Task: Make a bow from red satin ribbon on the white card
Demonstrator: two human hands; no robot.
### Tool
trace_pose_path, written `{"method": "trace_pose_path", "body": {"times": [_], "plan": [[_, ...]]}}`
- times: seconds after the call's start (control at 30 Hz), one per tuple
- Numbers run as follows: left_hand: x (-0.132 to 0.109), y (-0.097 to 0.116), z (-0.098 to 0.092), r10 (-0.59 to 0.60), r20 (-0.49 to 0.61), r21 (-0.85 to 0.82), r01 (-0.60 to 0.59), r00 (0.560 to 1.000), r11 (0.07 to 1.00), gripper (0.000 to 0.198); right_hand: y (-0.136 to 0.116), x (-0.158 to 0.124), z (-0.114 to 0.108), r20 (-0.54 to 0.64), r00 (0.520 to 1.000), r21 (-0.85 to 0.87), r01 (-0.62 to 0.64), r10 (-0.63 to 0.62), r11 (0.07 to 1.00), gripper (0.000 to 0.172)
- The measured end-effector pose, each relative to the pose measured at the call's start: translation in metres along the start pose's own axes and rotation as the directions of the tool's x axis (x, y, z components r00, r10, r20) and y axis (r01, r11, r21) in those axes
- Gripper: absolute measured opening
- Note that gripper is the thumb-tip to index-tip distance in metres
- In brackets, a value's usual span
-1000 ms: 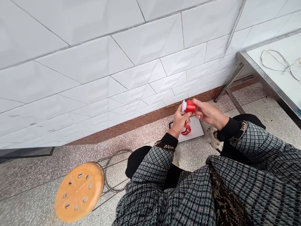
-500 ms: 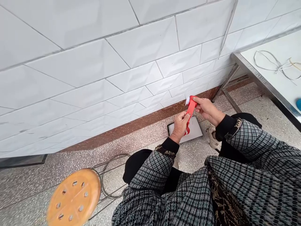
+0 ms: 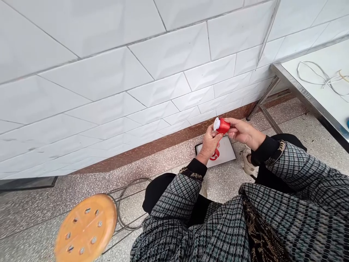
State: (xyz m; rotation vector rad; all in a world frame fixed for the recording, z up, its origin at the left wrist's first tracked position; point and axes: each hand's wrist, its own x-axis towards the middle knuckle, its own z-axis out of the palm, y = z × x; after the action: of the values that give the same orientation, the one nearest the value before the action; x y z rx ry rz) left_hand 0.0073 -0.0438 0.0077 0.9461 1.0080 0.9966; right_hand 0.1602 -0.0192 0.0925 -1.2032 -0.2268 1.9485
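A small roll of red ribbon (image 3: 224, 126) with a white spool end (image 3: 217, 123) is held up between my two hands. My right hand (image 3: 245, 134) grips the roll from the right, fingers closed round its side. At its lower left, my left hand (image 3: 209, 143) is closed on the red ribbon, thumb pressed against the fingers. A loose curled tail of ribbon (image 3: 215, 156) hangs below my left hand. Underneath it, a white rectangular panel with a dark rim (image 3: 228, 153) lies on the floor; my left hand covers part of it.
A white tiled wall (image 3: 169, 54) rises in front. To the right stands a metal-edged table (image 3: 305, 87) with thin white cable (image 3: 311, 78) on it. An orange round stool (image 3: 87, 225) with a holed seat is at lower left, beside wire-like metal loops (image 3: 120, 211).
The ribbon stretch between my hands has shortened, and the roll has come down close to my left hand. The roll has turned, showing more of its side and white end.
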Motion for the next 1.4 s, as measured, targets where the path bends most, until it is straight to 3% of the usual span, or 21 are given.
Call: {"method": "trace_pose_path", "body": {"times": [0.07,0.13,0.27,0.43,0.53,0.63,0.73,0.83,0.93,1.07,1.17,1.27,1.4], "plan": [[-0.001,0.007,-0.002,-0.01,0.067,-0.032,0.013,0.998,0.999,0.087,-0.002,-0.004,0.001,0.016,0.998,0.002,-0.066,0.066,0.998,0.015],[-0.003,0.014,-0.007,-0.007,0.117,-0.032,0.011,0.993,0.999,0.097,-0.004,-0.007,0.0,0.033,0.993,-0.01,-0.109,0.109,0.994,0.015],[-0.004,0.024,-0.015,-0.016,0.191,-0.02,0.02,0.981,1.0,0.094,-0.004,-0.009,-0.005,0.057,0.983,-0.05,-0.169,0.172,0.984,0.01],[-0.005,0.02,-0.014,-0.056,0.237,-0.087,0.078,0.97,0.993,0.094,-0.002,-0.009,-0.008,0.123,0.968,-0.058,-0.215,0.22,0.975,0.011],[-0.005,0.017,-0.008,-0.035,0.181,-0.169,0.066,0.983,0.983,0.089,0.0,-0.011,-0.005,0.12,0.981,-0.043,-0.146,0.15,0.988,0.012],[-0.005,0.019,-0.001,-0.012,0.09,-0.245,0.034,0.996,0.969,0.073,0.007,-0.013,-0.001,0.16,0.987,-0.106,0.025,-0.008,0.994,0.021],[-0.006,0.023,0.005,-0.017,0.045,-0.29,0.03,0.999,0.957,0.067,0.016,-0.012,0.003,0.171,0.971,-0.241,0.207,-0.168,0.948,0.029],[-0.008,0.025,0.012,-0.011,-0.007,-0.292,0.009,1.0,0.956,0.069,0.019,-0.009,0.008,0.11,0.946,-0.301,0.324,-0.305,0.897,0.027],[-0.008,0.023,0.016,0.008,-0.053,-0.271,-0.022,0.999,0.962,0.064,0.011,-0.007,0.012,0.072,0.945,-0.227,0.326,-0.318,0.918,0.027],[-0.009,0.018,0.012,0.027,-0.079,-0.137,-0.038,0.997,0.99,0.046,-0.001,-0.005,0.016,0.051,0.969,-0.116,0.247,-0.242,0.962,0.014],[-0.013,0.02,0.003,0.095,-0.036,0.024,-0.094,0.995,0.995,0.046,-0.002,-0.002,0.018,0.044,0.98,-0.105,0.196,-0.192,0.975,0.011],[-0.018,0.023,-0.003,0.082,0.003,0.042,-0.082,0.997,0.996,0.047,0.001,0.001,0.019,0.077,0.98,-0.1,0.189,-0.182,0.977,0.012],[-0.019,0.023,-0.006,0.103,-0.041,0.1,-0.098,0.994,0.99,0.048,0.004,0.002,0.02,0.105,0.985,-0.079,0.147,-0.138,0.986,0.014]]}}
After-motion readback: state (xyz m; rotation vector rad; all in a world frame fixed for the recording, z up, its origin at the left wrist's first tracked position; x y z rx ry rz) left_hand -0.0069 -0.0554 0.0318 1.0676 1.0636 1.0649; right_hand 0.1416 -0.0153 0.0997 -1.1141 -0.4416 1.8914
